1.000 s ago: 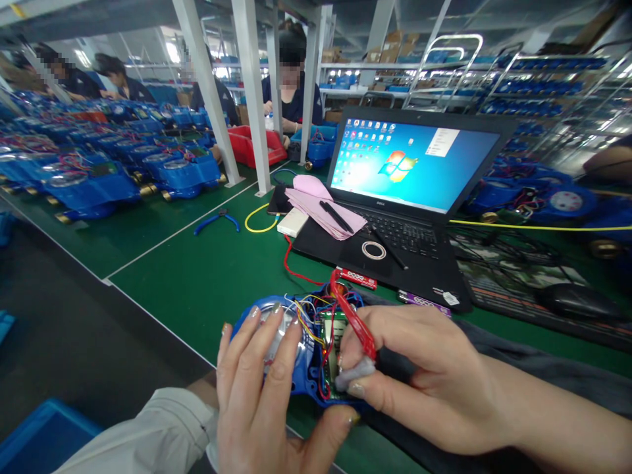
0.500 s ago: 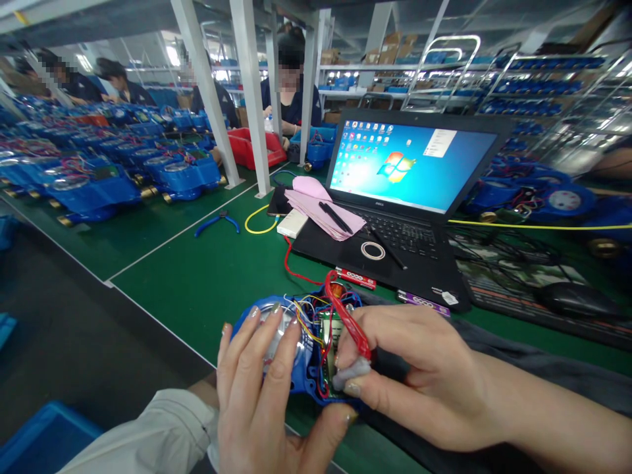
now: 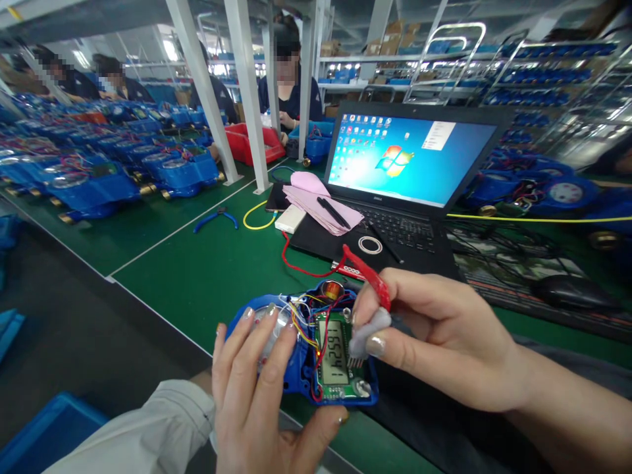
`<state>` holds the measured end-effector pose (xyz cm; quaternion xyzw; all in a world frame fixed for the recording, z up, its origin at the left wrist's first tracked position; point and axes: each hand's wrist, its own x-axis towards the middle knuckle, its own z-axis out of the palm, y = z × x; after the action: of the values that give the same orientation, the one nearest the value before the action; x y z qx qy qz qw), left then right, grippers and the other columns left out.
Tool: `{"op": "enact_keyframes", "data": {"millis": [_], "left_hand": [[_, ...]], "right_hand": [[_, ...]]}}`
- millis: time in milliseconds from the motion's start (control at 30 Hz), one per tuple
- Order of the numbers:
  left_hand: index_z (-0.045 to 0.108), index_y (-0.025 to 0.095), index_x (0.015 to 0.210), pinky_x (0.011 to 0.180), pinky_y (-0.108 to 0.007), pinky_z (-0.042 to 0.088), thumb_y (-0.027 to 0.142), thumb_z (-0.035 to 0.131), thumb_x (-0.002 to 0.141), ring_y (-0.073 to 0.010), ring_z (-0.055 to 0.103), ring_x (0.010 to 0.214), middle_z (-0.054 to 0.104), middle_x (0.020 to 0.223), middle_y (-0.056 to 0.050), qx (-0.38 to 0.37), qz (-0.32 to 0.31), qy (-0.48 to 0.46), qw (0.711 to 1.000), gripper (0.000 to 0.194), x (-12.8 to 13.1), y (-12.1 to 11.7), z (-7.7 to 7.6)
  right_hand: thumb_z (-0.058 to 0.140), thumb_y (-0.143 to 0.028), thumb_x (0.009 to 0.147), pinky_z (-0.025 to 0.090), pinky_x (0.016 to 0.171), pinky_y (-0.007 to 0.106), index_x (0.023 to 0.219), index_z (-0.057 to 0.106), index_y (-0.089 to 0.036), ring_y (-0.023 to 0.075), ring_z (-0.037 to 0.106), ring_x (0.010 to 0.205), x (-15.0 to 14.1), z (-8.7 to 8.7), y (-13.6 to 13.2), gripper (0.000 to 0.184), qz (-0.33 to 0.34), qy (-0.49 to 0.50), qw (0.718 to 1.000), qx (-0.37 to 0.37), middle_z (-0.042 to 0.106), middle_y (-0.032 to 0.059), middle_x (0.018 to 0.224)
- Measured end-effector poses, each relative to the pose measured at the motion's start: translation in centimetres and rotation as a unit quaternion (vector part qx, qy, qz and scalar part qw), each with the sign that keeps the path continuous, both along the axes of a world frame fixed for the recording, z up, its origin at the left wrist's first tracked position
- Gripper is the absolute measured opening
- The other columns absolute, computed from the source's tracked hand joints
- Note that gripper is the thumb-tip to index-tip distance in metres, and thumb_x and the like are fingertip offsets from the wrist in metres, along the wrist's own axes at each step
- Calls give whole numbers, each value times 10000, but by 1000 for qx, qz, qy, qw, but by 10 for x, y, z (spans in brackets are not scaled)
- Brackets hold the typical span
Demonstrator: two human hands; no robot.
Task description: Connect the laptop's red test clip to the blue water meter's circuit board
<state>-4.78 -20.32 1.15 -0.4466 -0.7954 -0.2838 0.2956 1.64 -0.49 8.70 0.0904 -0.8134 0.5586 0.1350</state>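
An open blue water meter (image 3: 301, 368) rests at the near edge of the green bench (image 3: 197, 270). Its green circuit board with a lit LCD display (image 3: 334, 352) and coloured wires are exposed. My left hand (image 3: 257, 395) grips the meter from the left, fingers over its clear dial. My right hand (image 3: 434, 336) pinches a grey pin connector (image 3: 365, 336) on a red cable (image 3: 368, 273), held just above the right side of the board, its pins pointing down.
A black laptop (image 3: 405, 178) with its screen on stands behind, with pink papers (image 3: 316, 201), pens and a tape ring on it. Blue pliers (image 3: 214, 217) lie to the left. Rows of blue meters (image 3: 99, 171) fill the left bench. A mouse (image 3: 573, 293) lies right. Other people work at the back.
My right hand has lifted the connector off the board and moved it right, uncovering the LCD display. My left hand keeps its hold on the meter.
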Motion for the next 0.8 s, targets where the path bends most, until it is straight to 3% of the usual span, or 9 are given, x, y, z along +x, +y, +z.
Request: {"op": "enact_keyframes", "data": {"millis": [400,600,800], "left_hand": [[535,68,1152,1094,-553,226,413,669,727,-357,406,1239,521,1219,-187,9,4,-15,1000,565,11,-1,1],[531,72,1161,1095,-548,225,424,654,742,-354,398,1246,516,1228,-185,6,5,-16,1000,561,12,1,2],[515,101,1187,1113,-534,210,455,623,757,-335,385,1265,509,1250,-162,-9,-6,-5,1000,568,1,-5,-2]], "right_hand": [[655,-208,813,466,578,171,857,586,-189,77,556,602,8,3,4,84,-22,37,999,24,604,-30,715],[640,-134,797,467,623,158,849,575,-187,63,554,621,8,2,4,99,-17,30,999,13,603,-44,729],[624,-185,819,457,591,163,867,569,-187,77,531,631,4,-3,6,73,-7,19,1000,-2,584,-31,738]]}}
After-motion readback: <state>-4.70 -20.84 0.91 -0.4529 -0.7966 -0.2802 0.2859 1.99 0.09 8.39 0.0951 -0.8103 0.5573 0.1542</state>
